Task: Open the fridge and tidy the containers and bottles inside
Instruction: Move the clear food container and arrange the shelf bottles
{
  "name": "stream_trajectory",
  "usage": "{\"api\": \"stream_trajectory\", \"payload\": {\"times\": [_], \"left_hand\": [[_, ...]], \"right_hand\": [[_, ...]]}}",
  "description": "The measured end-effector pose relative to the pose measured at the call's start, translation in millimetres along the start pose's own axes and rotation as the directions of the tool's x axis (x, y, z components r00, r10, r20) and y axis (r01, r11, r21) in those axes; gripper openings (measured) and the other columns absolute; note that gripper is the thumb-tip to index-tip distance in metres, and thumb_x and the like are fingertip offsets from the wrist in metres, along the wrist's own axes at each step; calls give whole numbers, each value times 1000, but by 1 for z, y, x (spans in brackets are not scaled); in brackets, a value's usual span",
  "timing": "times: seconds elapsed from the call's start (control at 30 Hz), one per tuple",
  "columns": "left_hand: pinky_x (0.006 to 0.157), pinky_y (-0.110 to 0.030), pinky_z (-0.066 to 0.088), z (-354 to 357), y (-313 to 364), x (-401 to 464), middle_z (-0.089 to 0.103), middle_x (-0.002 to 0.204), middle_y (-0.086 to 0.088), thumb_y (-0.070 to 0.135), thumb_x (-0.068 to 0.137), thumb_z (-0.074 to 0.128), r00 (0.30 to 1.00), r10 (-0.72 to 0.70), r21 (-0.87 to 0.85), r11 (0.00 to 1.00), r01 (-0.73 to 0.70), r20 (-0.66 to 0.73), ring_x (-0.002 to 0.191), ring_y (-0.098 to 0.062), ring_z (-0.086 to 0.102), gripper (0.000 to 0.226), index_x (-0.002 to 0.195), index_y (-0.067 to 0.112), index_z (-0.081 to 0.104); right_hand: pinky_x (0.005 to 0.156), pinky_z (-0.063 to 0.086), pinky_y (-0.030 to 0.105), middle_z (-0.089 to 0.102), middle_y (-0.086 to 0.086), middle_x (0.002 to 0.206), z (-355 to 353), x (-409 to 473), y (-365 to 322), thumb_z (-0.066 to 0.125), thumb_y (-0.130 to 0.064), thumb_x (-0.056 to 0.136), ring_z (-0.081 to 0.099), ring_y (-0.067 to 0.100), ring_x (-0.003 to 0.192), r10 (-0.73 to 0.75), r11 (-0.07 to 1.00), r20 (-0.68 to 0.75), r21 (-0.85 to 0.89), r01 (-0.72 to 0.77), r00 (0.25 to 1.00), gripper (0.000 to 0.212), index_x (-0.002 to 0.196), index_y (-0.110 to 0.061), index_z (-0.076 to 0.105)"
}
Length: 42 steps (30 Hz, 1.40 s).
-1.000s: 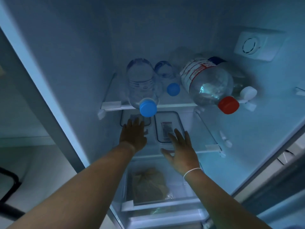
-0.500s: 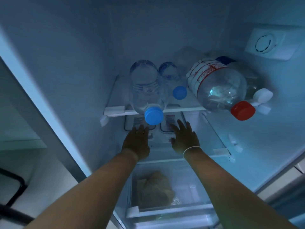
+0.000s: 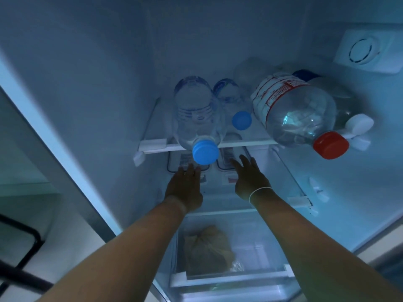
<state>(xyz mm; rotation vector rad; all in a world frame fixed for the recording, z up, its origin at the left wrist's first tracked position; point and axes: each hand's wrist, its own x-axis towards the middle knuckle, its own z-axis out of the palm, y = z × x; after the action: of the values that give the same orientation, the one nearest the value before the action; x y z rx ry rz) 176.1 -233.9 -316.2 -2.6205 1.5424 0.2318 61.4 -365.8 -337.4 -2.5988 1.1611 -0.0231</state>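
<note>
Left hand (image 3: pixel 184 188) and right hand (image 3: pixel 250 179) outstretched, fingers (image 3: pixel 236 165) extended.

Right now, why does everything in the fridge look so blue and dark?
Head view: dim bluish light tints the whole fridge, so the left hand and right hand look dark; the wide lens bends the door edge; the containers under the top shelf are murky and soft; the red-capped bottle shows faint glare.

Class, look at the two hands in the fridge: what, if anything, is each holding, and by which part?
Nothing is held. Left hand and right hand reach open-fingered toward the containers on the middle shelf.
</note>
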Motion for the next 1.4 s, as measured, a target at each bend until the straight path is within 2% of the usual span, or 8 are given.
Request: {"api": "stream_trajectory", "payload": {"times": [0.3, 0.5, 0.63, 0.8, 0.93, 1.17, 1.4], "left_hand": [[120, -40, 14, -3, 6, -1, 1, 163, -9, 29, 94, 45, 1000, -14, -9, 1000, 14, 7, 149, -35, 7, 75, 153, 12, 2], [120, -40, 14, -3, 3, -1, 0, 163, -7, 31, 94, 44, 1000, -3, -39, 999, 4, 10, 149, -33, 6, 74, 153, 14, 3], [120, -38, 15, -8, 3, -2, 2, 163, -7, 31, 94, 44, 1000, 3, -87, 996, -3, 9, 149, -32, 8, 73, 153, 15, 5], [117, -34, 21, -20, 9, -10, 14, 160, -9, 20, 94, 41, 986, 52, -122, 990, -72, -158, 146, -28, 20, 61, 150, 11, 19], [118, -34, 20, -30, 17, -23, 16, 160, -9, 19, 94, 40, 989, 47, -158, 985, -69, -144, 145, -28, 20, 59, 149, 11, 22], [112, -36, 30, -58, 18, -60, 26, 156, -7, 18, 93, 41, 981, 49, -189, 978, -85, -188, 138, -30, 33, 55, 146, 13, 30], [115, -38, 30, -78, 6, -99, 25, 155, -13, 30, 93, 41, 980, 53, -87, 994, -71, -191, 139, -32, 32, 63, 149, 12, 20]], "right_hand": [[116, 25, 43, -9, -4, 162, 0, -2, -1, 41, -12, 92, -10, 27, 149, 1, 1000, 30, -21, 0, 1000, 74, 152, -31, 3], [120, 16, 47, -4, -1, 162, -4, 0, -4, 47, -17, 90, -4, 31, 149, 25, 998, 41, -50, -23, 999, 73, 151, -31, 8], [119, 14, 48, -2, 3, 162, -12, 1, -11, 50, -28, 92, -3, 34, 149, 46, 997, 36, -66, -43, 998, 73, 151, -29, 9], [119, 15, 48, -5, 6, 162, -27, -8, -19, 51, -26, 90, -2, 34, 148, 27, 999, -23, -36, -28, 999, 77, 152, -27, 5], [119, 14, 48, -4, 7, 162, -35, -29, -21, 49, -28, 92, -2, 32, 149, -16, 994, -7, -110, 15, 1000, 74, 152, -23, 6], [119, 14, 48, -1, 5, 162, -55, -79, -26, 45, -25, 94, -2, 32, 149, -32, 988, -5, -149, 31, 999, 70, 152, -24, 7], [120, 14, 47, 0, 6, 162, -79, -125, -38, 43, -26, 95, 1, 32, 149, -64, 981, -52, -184, 53, 997, 68, 152, -25, 6]]}}
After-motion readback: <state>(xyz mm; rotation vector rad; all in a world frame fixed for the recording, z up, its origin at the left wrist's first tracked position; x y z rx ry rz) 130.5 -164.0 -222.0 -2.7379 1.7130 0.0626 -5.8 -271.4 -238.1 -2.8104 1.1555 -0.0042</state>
